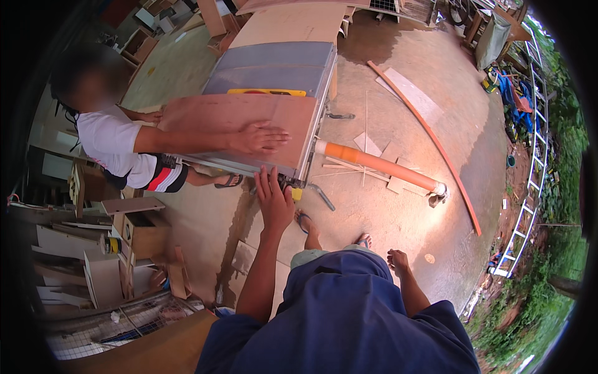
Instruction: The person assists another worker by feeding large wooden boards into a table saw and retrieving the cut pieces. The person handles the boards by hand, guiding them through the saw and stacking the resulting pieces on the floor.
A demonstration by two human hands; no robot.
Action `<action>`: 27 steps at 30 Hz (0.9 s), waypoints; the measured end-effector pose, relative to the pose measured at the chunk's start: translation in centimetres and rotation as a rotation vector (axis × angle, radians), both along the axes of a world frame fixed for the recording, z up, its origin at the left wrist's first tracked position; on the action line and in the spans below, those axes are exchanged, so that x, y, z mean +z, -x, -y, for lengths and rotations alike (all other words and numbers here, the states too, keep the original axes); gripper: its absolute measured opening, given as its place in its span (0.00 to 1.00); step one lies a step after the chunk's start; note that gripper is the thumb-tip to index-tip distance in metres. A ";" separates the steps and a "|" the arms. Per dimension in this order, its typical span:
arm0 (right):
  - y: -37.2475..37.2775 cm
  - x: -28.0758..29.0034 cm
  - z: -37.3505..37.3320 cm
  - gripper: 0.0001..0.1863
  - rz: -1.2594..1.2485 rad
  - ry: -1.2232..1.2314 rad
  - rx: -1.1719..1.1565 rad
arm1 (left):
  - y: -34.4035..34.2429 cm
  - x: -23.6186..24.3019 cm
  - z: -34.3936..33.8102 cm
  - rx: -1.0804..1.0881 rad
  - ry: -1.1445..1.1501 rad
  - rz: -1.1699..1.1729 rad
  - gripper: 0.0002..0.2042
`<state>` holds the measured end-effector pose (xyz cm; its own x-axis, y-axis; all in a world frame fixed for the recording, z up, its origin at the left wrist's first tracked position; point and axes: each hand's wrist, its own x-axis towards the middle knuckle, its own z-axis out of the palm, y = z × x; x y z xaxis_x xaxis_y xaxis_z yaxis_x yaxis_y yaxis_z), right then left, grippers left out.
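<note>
A reddish-brown wooden board (205, 118) lies on a table saw with a grey top (268, 65) and a yellow insert. My left hand (274, 193) rests at the saw's near metal rail by the board's edge, fingers apart. My right hand (397, 260) hangs low by my side, fingers loosely bent and apart, holding nothing visible. A co-worker (106, 137) stands at the left with one hand pressed flat on the board and the other at its far left.
An orange pipe (380, 167) runs from the saw to the right. A long orange strip (427, 131) and wood offcuts (367, 143) lie on the floor. A ladder (532, 168) lines the right edge. Stacked panels and cabinets (96, 268) crowd the lower left.
</note>
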<state>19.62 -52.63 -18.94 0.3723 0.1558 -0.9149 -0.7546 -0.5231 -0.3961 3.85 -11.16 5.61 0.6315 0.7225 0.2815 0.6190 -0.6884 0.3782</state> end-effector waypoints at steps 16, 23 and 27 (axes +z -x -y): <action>0.1 0.3 -0.5 0.12 0.027 -0.010 -0.020 | 0.0 0.8 0.3 -0.014 -0.020 -0.007 0.36; -0.4 0.9 -0.9 0.11 0.019 -0.021 -0.006 | -0.2 0.7 0.2 -0.018 -0.010 0.018 0.36; -1.0 1.3 -1.8 0.11 0.034 -0.037 0.020 | 0.1 0.5 0.0 -0.032 -0.030 0.031 0.36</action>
<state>20.65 -50.88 -17.62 0.3991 0.1971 -0.8955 -0.7300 -0.5227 -0.4404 3.73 -11.20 6.10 0.6446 0.6931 0.3227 0.5850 -0.7189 0.3754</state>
